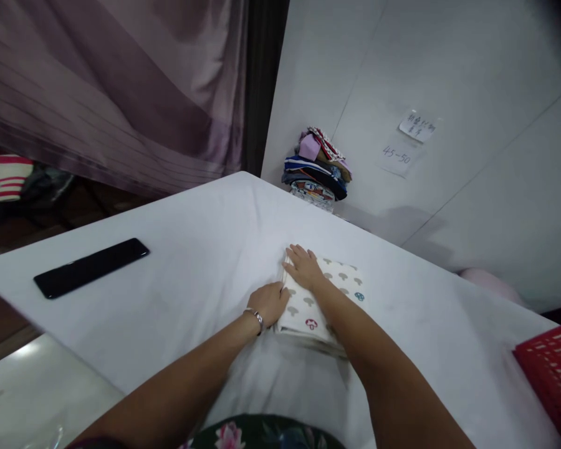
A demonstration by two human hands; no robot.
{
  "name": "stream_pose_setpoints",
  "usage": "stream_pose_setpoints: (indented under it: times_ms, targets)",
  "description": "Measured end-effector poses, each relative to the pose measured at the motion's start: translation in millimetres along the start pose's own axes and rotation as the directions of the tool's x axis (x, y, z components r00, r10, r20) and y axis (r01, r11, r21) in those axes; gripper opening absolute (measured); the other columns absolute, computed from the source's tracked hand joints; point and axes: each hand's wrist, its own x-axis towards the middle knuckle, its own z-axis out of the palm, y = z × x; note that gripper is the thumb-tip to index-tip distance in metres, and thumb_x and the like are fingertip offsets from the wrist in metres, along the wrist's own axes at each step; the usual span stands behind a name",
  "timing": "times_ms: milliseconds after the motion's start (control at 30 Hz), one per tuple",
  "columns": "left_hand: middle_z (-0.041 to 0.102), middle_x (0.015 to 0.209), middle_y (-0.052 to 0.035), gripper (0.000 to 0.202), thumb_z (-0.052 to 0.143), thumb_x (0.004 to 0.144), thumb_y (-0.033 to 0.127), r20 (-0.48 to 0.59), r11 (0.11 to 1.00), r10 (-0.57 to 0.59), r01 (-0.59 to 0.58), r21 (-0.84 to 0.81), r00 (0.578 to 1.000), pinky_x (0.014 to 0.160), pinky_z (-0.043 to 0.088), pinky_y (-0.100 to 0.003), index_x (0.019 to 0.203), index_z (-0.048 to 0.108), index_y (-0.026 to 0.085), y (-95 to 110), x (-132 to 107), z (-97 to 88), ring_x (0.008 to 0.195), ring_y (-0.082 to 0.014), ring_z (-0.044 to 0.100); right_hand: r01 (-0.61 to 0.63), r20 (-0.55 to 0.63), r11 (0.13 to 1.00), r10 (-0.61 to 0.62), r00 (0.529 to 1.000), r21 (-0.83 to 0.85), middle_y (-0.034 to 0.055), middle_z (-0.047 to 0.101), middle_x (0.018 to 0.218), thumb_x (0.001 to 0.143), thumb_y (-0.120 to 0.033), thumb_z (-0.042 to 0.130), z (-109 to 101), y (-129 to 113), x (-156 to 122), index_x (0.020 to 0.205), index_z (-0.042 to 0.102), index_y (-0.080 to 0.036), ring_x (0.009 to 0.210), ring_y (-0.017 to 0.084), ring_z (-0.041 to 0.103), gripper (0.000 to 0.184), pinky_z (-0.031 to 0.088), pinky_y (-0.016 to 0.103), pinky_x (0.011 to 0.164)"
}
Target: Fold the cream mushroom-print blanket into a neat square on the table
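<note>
A folded white cloth (325,296) with grey mushroom prints lies on the white-covered table (191,249) in front of me. One red and one blue mushroom stand out among the grey ones, and several layers show along its near edge. My left hand (268,304), with a silver bracelet at the wrist, is closed on the cloth's left edge, thumb on top; its other fingers are mostly hidden. Flat on the far left part of the cloth rests my right hand (303,267), its fingers stretched out.
A long black phone-like slab (92,267) lies on the table's left side. Beyond the far edge, a pile of folded clothes (316,165) stands against the grey wall. A red object (551,368) sits at the right edge. A purple curtain (121,81) hangs at back left.
</note>
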Motion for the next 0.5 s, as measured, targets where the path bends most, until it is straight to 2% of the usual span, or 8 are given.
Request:
stream_pose_setpoints:
  times_ms: [100,200,267,367,500]
  targets:
    - [0.068,0.09,-0.0104,0.037,0.028,0.086,0.036,0.013,1.0,0.004,-0.004,0.012,1.0,0.066,0.042,-0.034,0.084,0.06,0.019,0.5,1.0,-0.8,0.084,-0.0253,0.062,-0.017,0.019,0.998,0.016,1.0,0.052,0.006,0.022,0.148,0.092,-0.051,0.027,-4.2,-0.8,0.3,0.14,0.029,-0.021,0.137,0.02,0.013,0.056,0.008,0.046,0.109]
    - [0.068,0.092,-0.0105,0.038,0.027,0.086,0.037,0.026,1.0,-0.002,0.001,0.015,1.0,0.068,0.042,-0.034,0.085,0.061,0.02,0.5,1.7,-1.4,0.085,-0.0254,0.062,-0.078,-0.001,0.985,0.079,0.997,0.151,0.0067,0.017,0.149,0.092,-0.053,0.026,-14.9,-7.9,-13.7,0.141,0.025,-0.021,0.138,0.02,0.008,0.059,0.007,0.046,0.109]
    - [0.068,0.093,-0.0103,0.039,0.026,0.086,0.037,0.029,1.0,-0.005,0.005,0.012,1.0,0.068,0.042,-0.034,0.085,0.061,0.02,0.1,2.4,-1.6,0.085,-0.0252,0.062,-0.091,-0.03,0.972,0.1,0.995,0.215,0.0064,0.016,0.149,0.091,-0.054,0.025,-24.8,-14.1,-34.6,0.142,0.022,-0.022,0.138,0.02,0.006,0.06,0.007,0.046,0.109]
    - [0.068,0.091,-0.0097,0.039,0.027,0.085,0.039,0.028,1.0,-0.004,0.004,-0.002,1.0,0.066,0.041,-0.032,0.082,0.061,0.02,-0.8,3.7,-2.0,0.085,-0.0247,0.061,-0.055,-0.036,0.967,0.066,0.997,0.249,0.0036,0.018,0.149,0.091,-0.055,0.025,-38.5,-17.9,-79.4,0.143,0.02,-0.025,0.138,0.019,0.007,0.06,0.007,0.045,0.11]
    - [0.067,0.082,-0.008,0.038,0.033,0.082,0.046,0.022,0.999,0.001,0.0,-0.038,1.0,0.06,0.038,-0.03,0.072,0.059,0.02,-2.1,4.3,-3.3,0.078,-0.0239,0.061,-0.083,0.061,0.984,0.074,0.995,0.155,0.0024,0.019,0.149,0.091,-0.054,0.029,-40.5,-9.0,-134.6,0.141,0.024,-0.028,0.137,0.021,0.009,0.057,0.005,0.046,0.11]
